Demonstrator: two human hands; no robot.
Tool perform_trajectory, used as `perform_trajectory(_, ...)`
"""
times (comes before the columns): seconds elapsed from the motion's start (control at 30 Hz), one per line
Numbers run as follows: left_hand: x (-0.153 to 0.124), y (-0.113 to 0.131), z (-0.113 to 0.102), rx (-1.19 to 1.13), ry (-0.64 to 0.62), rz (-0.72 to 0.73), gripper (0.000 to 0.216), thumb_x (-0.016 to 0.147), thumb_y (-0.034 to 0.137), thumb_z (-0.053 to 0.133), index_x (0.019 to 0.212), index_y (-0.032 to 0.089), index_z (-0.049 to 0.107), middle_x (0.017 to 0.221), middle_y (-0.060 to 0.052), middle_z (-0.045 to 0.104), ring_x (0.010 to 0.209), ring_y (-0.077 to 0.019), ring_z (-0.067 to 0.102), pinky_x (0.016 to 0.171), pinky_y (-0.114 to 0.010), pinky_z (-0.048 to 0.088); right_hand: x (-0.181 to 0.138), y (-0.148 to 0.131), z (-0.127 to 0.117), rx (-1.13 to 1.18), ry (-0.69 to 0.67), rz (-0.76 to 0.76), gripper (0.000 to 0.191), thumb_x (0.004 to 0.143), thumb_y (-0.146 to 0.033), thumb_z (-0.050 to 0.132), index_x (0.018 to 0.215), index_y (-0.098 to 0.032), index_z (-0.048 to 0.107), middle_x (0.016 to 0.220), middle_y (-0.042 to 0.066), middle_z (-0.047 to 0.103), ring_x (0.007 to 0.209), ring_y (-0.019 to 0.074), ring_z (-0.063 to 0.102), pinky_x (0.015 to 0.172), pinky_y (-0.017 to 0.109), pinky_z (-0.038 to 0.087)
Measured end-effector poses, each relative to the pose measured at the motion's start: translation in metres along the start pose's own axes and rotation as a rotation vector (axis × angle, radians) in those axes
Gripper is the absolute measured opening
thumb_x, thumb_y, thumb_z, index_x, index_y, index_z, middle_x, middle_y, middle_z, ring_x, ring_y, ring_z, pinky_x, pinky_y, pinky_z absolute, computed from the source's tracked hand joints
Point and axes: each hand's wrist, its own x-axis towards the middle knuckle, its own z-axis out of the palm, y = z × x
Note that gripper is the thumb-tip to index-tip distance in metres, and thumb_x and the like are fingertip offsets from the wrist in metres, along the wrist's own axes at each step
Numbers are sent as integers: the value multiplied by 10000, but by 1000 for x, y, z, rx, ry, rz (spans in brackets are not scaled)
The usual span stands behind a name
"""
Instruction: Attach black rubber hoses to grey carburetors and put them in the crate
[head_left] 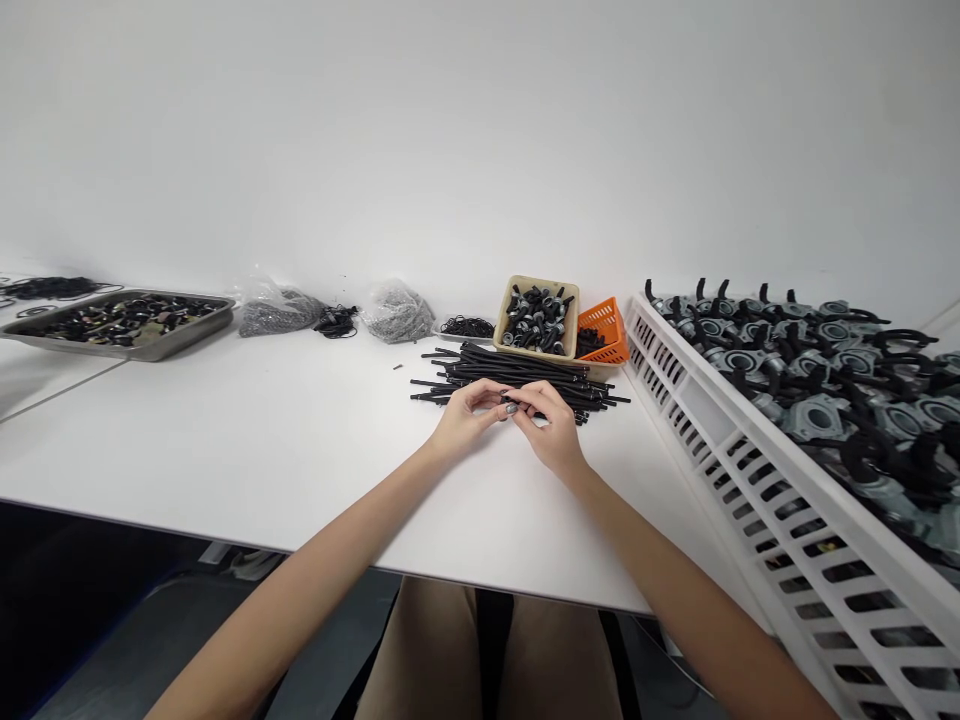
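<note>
My left hand point(472, 412) and my right hand point(547, 420) meet above the white table, fingertips pinched together. Between them is a small dark part point(507, 400), mostly covered by the fingers, so its exact kind cannot be made out. Just behind the hands lies a pile of thin black rods or tubes point(480, 365), roughly side by side. A cream basket point(504, 325) beyond the pile holds small black parts with silvery round ends. Beside it a tilted orange basket point(616, 335) contains small black pieces.
A large white slatted crate point(720, 430) full of grey metal housings with black hoses borders the right side. Along the wall are two clear bags point(397, 310) of small grey pieces, a bunch of black rings point(335, 320) and a metal tray point(172, 343) of mixed parts.
</note>
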Motion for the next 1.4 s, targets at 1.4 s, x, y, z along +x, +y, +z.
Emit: perform_trajectory(1.4,-4,8,1,3,-7,28,297,753,391,762,808,148,599,954,-50,592,761,-129,579,684,-273,506,0,1,-1,4,-45,-15,198,848,-179,594,964,-261,731,851,20,558,684,126,534,588,263,475)
